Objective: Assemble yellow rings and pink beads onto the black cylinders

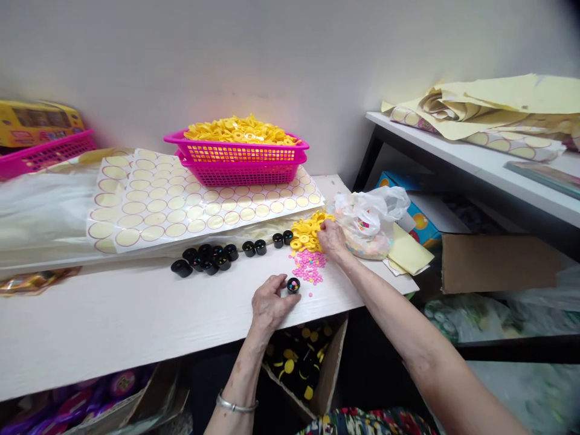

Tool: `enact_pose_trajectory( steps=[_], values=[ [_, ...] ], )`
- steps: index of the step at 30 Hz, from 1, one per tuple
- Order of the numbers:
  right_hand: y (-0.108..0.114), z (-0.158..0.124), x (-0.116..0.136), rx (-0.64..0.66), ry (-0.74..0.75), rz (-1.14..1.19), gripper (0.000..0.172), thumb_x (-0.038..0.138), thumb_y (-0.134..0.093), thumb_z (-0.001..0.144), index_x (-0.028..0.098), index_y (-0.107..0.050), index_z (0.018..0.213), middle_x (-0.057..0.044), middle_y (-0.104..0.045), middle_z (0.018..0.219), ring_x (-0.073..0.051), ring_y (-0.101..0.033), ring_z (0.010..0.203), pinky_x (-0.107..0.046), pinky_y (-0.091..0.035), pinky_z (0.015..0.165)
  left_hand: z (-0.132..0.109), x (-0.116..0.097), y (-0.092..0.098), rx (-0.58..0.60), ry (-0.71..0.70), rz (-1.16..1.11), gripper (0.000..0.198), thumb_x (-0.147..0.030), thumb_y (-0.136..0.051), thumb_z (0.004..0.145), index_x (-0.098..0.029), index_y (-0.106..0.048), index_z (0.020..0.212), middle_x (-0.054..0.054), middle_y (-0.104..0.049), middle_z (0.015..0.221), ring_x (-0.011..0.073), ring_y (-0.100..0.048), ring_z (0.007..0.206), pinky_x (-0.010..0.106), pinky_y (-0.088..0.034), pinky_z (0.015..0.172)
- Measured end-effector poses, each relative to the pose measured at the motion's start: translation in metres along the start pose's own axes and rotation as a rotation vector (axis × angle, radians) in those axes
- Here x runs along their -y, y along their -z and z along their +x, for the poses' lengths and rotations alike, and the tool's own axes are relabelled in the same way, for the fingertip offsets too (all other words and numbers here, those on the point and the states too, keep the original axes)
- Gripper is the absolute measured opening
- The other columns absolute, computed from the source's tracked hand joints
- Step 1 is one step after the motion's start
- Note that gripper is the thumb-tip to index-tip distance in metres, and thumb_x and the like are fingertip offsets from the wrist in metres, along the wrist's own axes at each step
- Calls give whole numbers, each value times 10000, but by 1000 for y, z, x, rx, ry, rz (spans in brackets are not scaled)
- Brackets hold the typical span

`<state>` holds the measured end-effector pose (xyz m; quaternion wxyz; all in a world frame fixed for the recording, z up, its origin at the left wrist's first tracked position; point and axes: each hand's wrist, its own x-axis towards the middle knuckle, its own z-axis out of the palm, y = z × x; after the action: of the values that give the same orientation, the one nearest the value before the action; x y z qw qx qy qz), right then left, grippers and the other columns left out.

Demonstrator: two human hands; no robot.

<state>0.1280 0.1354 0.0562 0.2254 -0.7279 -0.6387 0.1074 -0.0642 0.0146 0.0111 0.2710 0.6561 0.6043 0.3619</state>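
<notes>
Holding a small black cup (pixel 293 285) upright near the front edge of the table (pixel 136 320), toward its right end, I have the thumb and fingers of my left hand (pixel 269 305) closed about its sides; a few coloured beads, pink among them, show inside its open top; one loose pink bead (pixel 310 295) lies just to its right. Behind the cup, away from the front edge, pink beads (pixel 309 266) spread over the tabletop; they run up to a heap of yellow caps (pixel 304 232), where the fingertips of my right hand (pixel 333 240) rest at the heap's right side; I cannot tell whether they pinch a cap. Left of the heap stand two pairs of black cups (pixel 254 248), then a closer cluster (pixel 206 260), some with beads in them; just right of my right hand sits a knotted plastic bag (pixel 362 217), with yellow paper (pixel 410 251) by the table's right end. Toward the back edge lie sheets printed with ovals (pixel 167 211); on them stand stacked pink baskets (pixel 244 175), the top one heaped with yellow pieces (pixel 240 130); below the front edge, a cardboard box (pixel 333 368) holds yellow and black pieces.
</notes>
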Motion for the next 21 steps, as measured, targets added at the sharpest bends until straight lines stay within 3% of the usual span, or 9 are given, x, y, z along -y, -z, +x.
enact_pose_trajectory(
  steps=[6, 11, 14, 18, 21],
  values=[
    [-4, 1, -4, -30, 103, 85, 223, 194, -489, 714, 174, -601, 907, -81, -567, 982, -192, -526, 854, -269, -372, 710, 0, 1, -1, -9, 41, -45, 441, -297, -707, 579, -189, -617, 997, -29, -553, 783, 84, -429, 583, 220, -379, 563],
    [-7, 2, -9, -57, 75, 189, 147, 134, -458, 682, 166, -569, 773, -47, -561, 759, -179, -512, 736, -276, -360, 658, 0, -2, 3, -28, 11, -188, 511, -284, -767, 522, -166, -621, 997, -3, -570, 828, 85, -417, 596, 229, -389, 574],
    [0, 1, -10, -97, 49, 266, 95, 152, -456, 679, 166, -532, 735, -14, -530, 689, -155, -495, 688, -262, -366, 632, -1, -5, 8, -116, -9, -377, 452, -313, -775, 539, -161, -638, 942, 35, -572, 915, 90, -438, 623, 228, -394, 564],
    [16, -21, -4, -86, -5, 761, 120, 194, -548, 622, 155, -526, 733, 19, -511, 659, -115, -477, 621, -233, -377, 576, -7, -17, 14, -356, -17, -544, 248, -285, -722, 640, -164, -660, 847, 36, -583, 866, 91, -460, 627, 231, -398, 591],
    [29, -56, 5, 74, -52, 1139, 176, 212, -635, 576, 147, -566, 724, 31, -526, 636, -82, -448, 544, -213, -348, 510, -14, -37, 16, -406, 70, -645, 194, -267, -721, 645, -153, -675, 795, 25, -598, 781, 95, -489, 638, 221, -399, 590]
  ],
)
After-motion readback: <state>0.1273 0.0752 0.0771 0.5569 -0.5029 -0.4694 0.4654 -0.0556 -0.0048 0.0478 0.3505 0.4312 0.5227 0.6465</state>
